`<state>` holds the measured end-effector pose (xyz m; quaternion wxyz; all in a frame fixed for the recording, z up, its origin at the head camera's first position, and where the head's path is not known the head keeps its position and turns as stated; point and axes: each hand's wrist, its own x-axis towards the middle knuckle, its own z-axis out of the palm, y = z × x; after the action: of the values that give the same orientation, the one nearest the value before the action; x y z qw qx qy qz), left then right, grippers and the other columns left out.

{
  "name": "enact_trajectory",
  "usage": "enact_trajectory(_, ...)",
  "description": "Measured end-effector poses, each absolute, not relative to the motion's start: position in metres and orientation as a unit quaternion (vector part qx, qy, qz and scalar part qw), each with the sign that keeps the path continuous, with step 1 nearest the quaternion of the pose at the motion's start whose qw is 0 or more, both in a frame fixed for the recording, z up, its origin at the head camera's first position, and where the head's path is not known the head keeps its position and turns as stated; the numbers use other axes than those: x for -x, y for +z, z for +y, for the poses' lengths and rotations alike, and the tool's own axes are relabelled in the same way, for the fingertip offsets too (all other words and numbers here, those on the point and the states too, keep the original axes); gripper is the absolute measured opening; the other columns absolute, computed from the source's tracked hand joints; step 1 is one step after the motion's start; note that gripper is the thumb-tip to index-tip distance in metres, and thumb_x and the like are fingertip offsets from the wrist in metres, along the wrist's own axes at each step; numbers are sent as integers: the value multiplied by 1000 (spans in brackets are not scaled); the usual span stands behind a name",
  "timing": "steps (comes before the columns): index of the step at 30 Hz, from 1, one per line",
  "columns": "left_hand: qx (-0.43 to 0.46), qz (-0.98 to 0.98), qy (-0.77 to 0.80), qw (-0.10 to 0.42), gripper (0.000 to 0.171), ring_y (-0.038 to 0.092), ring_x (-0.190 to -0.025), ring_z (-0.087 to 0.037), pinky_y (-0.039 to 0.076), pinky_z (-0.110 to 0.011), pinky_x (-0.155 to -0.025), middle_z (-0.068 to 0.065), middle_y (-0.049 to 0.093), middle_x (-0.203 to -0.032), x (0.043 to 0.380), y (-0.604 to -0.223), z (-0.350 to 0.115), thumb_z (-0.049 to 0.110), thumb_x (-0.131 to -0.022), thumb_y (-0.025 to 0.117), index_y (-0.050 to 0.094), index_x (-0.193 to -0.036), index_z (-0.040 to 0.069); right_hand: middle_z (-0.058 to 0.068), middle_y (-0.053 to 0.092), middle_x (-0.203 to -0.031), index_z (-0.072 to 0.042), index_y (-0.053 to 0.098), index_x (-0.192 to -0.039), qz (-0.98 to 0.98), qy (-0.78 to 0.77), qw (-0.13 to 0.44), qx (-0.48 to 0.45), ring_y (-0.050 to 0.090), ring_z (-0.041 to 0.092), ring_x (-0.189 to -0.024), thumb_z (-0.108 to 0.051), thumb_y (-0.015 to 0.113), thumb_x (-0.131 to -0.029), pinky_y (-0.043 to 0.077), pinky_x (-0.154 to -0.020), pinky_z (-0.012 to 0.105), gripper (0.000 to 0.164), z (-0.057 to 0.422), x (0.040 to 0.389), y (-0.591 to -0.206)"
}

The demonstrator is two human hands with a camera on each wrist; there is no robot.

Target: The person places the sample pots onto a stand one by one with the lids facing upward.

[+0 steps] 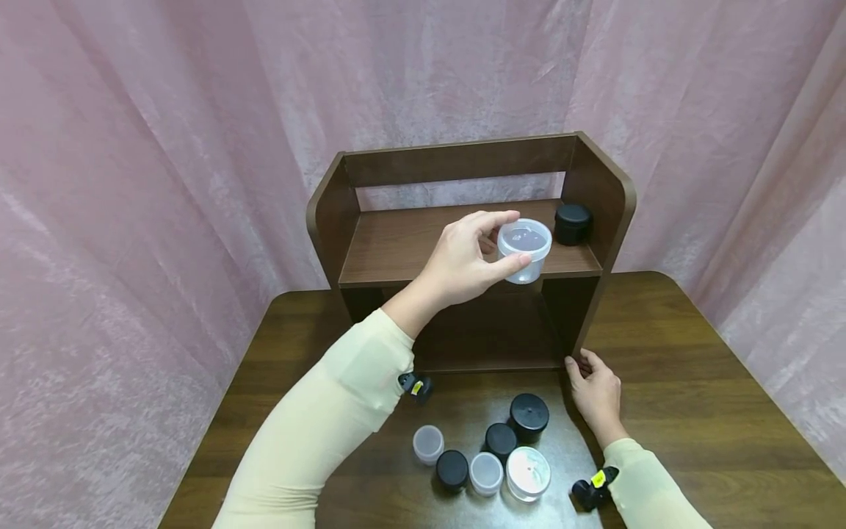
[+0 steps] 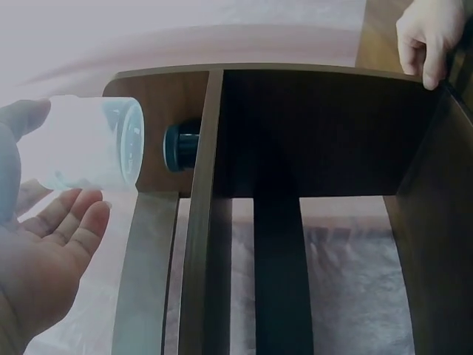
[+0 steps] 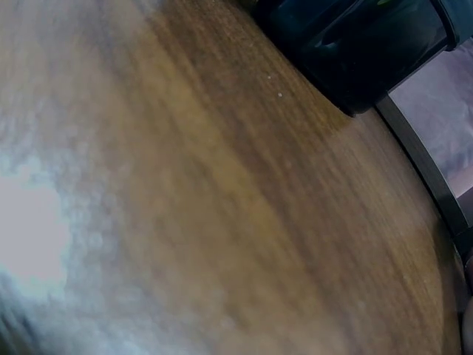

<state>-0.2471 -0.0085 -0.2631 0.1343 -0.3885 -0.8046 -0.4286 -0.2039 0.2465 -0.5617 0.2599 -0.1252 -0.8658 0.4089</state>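
My left hand (image 1: 465, 257) holds a clear plastic jar (image 1: 525, 268) with a translucent lid, thumb and fingers around its rim. The jar is in the air before the upper board of a brown wooden shelf (image 1: 456, 143). In the left wrist view, the jar (image 2: 89, 140) appears beside that board, apart from it. On the upper board at the right stands a black jar (image 1: 573, 224), also seen in the left wrist view. My right hand (image 1: 597, 397) grips the lower front corner of the shelf's right side panel. Only a sliver of that hand shows in the right wrist view.
On the table (image 1: 694, 382) before the shelf stand several jars: a large black jar (image 1: 529, 415), smaller black jars (image 1: 500, 439), small translucent jars (image 1: 428, 443) and a wide clear jar (image 1: 528, 474). Pink curtains (image 1: 198, 147) hang behind.
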Motion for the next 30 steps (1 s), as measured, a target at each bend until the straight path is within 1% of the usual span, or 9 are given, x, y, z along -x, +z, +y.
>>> enact_trajectory(1,386,-808,-427,130,55,62,-84,-11,51,-20,-73,-3,65,-111,249,-262,-6,29,-81,76,60,-128,6,19,70,-101,2,64,-115,-865,410,260,125,68,32,-90,-23,65,-92,47,-73,18,34,246,204,-561)
enact_trajectory(3,380,-812,-425,127,55,61,-85,-10,50,-19,-73,-3,65,-110,253,-260,-2,30,-81,76,60,-129,6,19,70,-102,2,64,-116,-865,413,258,126,68,32,-90,-22,64,-92,52,-76,31,34,246,203,-561)
enact_trajectory(5,374,-816,-423,125,56,60,-86,-9,49,-18,-73,-2,65,-110,258,-259,3,30,-82,76,59,-129,7,19,69,-102,3,63,-116,-864,415,255,128,68,32,-91,-22,64,-93,52,-78,42,34,246,203,-560)
enact_trajectory(7,367,-820,-424,117,56,59,-87,-8,49,-18,-72,-1,65,-109,264,-258,7,30,-82,75,59,-131,7,19,69,-103,3,63,-117,-863,416,253,130,68,32,-92,-23,64,-93,52,-80,46,35,247,203,-560)
enact_trajectory(10,354,-829,-423,95,58,59,-89,-8,48,-17,-72,0,64,-107,274,-259,14,32,-83,74,57,-133,9,19,69,-103,3,63,-117,-864,414,253,132,67,32,-92,-23,64,-93,52,-80,47,35,248,204,-560)
enact_trajectory(15,326,-841,-426,66,59,60,-93,-11,47,-18,-74,1,64,-107,289,-262,22,33,-85,72,54,-136,11,19,69,-102,2,63,-117,-866,413,251,129,68,32,-91,-24,64,-93,52,-78,45,35,247,203,-560)
enact_trajectory(19,302,-845,-437,62,55,60,-95,-11,47,-19,-76,1,64,-107,300,-268,28,34,-85,71,54,-133,10,19,69,-103,2,63,-117,-865,417,245,130,67,32,-92,-26,63,-94,52,-79,45,37,246,202,-560)
enact_trajectory(24,276,-845,-454,63,51,57,-94,-9,46,-18,-78,3,61,-107,308,-275,37,35,-85,72,54,-126,11,21,69,-105,3,62,-118,-863,425,239,132,67,34,-93,-26,63,-94,52,-81,48,38,246,202,-561)
enact_trajectory(30,256,-842,-469,74,54,56,-95,-10,46,-18,-78,2,61,-110,314,-282,41,34,-84,73,55,-128,10,20,69,-103,3,63,-117,-863,422,246,126,68,32,-91,-25,64,-93,53,-79,47,37,243,202,-563)
